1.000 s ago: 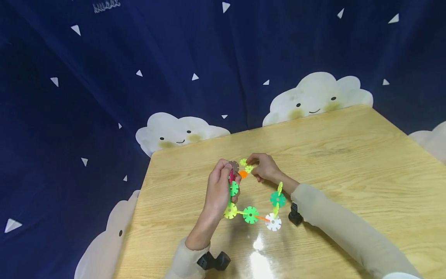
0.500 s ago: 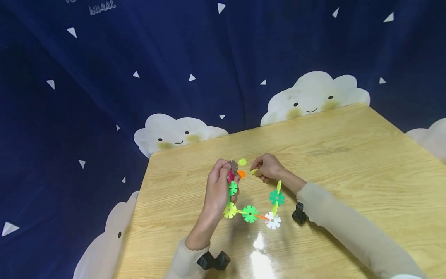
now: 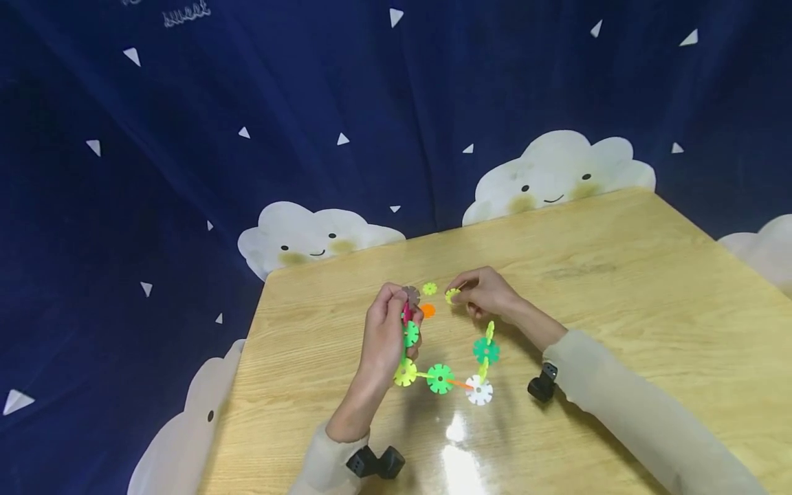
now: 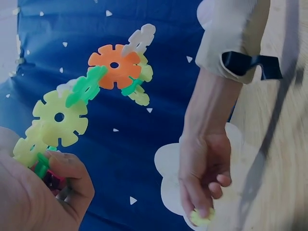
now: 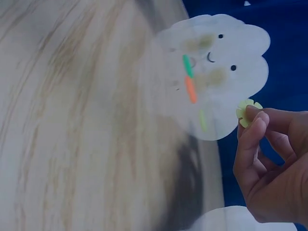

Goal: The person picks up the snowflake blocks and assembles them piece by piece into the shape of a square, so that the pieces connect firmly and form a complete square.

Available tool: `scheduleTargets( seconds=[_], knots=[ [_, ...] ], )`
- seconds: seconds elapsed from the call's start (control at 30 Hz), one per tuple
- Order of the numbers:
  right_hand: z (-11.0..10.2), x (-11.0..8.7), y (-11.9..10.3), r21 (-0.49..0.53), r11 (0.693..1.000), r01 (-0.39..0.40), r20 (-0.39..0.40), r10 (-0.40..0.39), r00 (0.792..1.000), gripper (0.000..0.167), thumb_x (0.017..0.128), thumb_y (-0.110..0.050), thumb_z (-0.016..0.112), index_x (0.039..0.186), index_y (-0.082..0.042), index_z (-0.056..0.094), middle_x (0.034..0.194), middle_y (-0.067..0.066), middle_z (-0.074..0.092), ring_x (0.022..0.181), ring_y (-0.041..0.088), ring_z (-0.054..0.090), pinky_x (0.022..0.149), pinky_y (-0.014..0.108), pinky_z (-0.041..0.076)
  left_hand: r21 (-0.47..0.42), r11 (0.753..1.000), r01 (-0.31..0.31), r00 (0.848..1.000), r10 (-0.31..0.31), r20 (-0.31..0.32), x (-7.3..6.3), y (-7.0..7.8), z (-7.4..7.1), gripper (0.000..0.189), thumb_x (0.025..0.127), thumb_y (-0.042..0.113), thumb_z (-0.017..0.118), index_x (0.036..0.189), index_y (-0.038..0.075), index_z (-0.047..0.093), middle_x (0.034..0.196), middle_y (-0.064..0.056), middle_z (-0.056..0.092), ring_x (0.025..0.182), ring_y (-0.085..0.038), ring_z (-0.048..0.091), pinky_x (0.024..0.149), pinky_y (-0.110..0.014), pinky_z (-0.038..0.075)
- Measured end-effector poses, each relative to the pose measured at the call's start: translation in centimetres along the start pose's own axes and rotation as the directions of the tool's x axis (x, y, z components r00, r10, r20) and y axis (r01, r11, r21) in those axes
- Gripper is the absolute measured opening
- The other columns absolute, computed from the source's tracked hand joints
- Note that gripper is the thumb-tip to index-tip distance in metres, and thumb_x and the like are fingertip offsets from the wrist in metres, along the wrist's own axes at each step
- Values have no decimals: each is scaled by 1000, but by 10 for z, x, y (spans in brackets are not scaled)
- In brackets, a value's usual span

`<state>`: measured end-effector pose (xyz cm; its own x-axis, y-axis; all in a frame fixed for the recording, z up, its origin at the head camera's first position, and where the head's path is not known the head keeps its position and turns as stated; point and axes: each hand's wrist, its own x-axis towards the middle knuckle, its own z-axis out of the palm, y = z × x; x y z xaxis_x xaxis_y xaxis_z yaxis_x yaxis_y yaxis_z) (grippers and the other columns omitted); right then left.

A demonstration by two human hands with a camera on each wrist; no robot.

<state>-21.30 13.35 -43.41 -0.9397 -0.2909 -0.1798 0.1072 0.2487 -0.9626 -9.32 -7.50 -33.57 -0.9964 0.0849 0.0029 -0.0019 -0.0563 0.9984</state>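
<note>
My left hand [image 3: 382,337] grips one end of a chain of slotted plastic snowflake discs [image 3: 440,379]. The chain curves to the right in the head view, with green, yellow, orange and white discs joined edge to edge. A pink disc [image 3: 405,313] shows at the palm, partly hidden by the fingers, and a brown disc [image 3: 413,296] by the fingertips. Between thumb and forefinger, my right hand [image 3: 490,293] pinches a single yellow disc [image 5: 247,114], held apart from the chain. In the left wrist view, this yellow disc [image 4: 201,217] appears below the right fingertips.
Beyond the left hand, a loose yellow disc [image 3: 430,289] and an orange disc [image 3: 428,311] lie on the wooden table [image 3: 619,289]. A dark blue curtain [image 3: 346,82] with white clouds hangs along the table's far and left edges. Each wrist carries a black device [image 3: 375,463].
The right hand has taken the yellow disc from beside the loose ones and drawn it right, turning its face into view. The left hand and chain have barely moved.
</note>
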Motion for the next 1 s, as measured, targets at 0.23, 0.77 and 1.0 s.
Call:
scheduleTargets(
  seconds=[0.23, 0.77, 1.0],
  knots=[
    [-4, -12, -9, 76, 996, 35, 0, -35, 999, 25, 93, -8, 76, 117, 1, 73, 84, 14, 71, 48, 13, 50, 46, 26, 44, -19, 1000, 2, 1000, -2, -1, 0, -5, -4, 22, 111, 24, 40, 97, 10, 49, 75, -3, 50, 41, -11, 36, 36, -20, 34],
    [-6, -63, -46, 106, 977, 185, -1, -186, 982, 28, 102, -14, 66, 127, -1, 66, 102, 17, 78, 70, 24, 76, 57, 30, 59, -11, 1000, -20, 1000, 20, 5, 2, -5, -6, 23, 111, 23, 40, 97, 8, 49, 74, -4, 51, 42, -10, 37, 36, -20, 35],
    [-1, -89, -62, 131, 939, 318, -23, -318, 948, 24, 106, -13, 60, 126, -1, 59, 105, 23, 76, 76, 29, 77, 62, 35, 62, -15, 1000, -9, 1000, 9, -10, 2, -5, -5, 24, 111, 24, 40, 98, 8, 49, 74, -3, 51, 44, -11, 38, 36, -20, 35]
  ],
)
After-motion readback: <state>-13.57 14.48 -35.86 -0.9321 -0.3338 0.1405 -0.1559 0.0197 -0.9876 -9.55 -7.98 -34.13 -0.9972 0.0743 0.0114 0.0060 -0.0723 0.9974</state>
